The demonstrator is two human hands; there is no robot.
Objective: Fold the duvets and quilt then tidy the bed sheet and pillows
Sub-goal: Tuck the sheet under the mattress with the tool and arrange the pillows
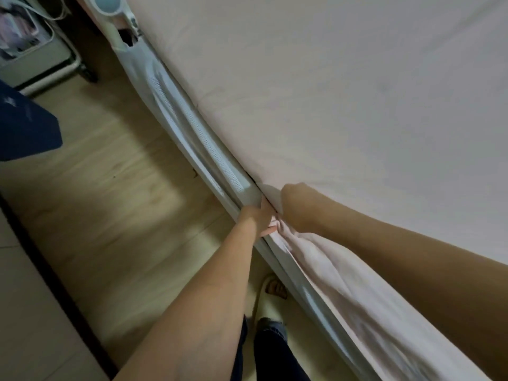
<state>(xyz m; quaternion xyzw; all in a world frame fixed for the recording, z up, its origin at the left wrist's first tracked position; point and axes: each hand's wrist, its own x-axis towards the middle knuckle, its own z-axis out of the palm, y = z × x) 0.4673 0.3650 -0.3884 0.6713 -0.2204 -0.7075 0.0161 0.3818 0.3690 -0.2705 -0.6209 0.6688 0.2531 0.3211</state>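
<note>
The sheet [343,92], a pale pink, matte cotton-like cloth, lies stretched nearly smooth over the bed, and its edge runs as one long diagonal line from the upper left down to the lower right, alongside a grey-white mesh rail [192,127] folded flat against the bed's side. Both hands meet at the same spot on that line, about midway along it. The left hand [261,215] comes in from the floor side and presses against the rail, fingers pointing into the narrow gap between rail and mattress; whether they grip anything cannot be told. The right hand [295,204] comes from over the bed, its fingers sunk out of sight into the gap, apparently bunching sheet; its grasp cannot be told for certain either. Towards the person from the hands, the sheet's edge hangs loose in soft, ropy folds [330,270] lying on the rail's frame, while beyond them it looks already tucked and taut. So the untucked length lies nearer the person than the hands, along the same axis, and the tucking would likely proceed back down that edge, the right hand being the better placed over it. The floor [110,188] is light wood-look plank.
</note>
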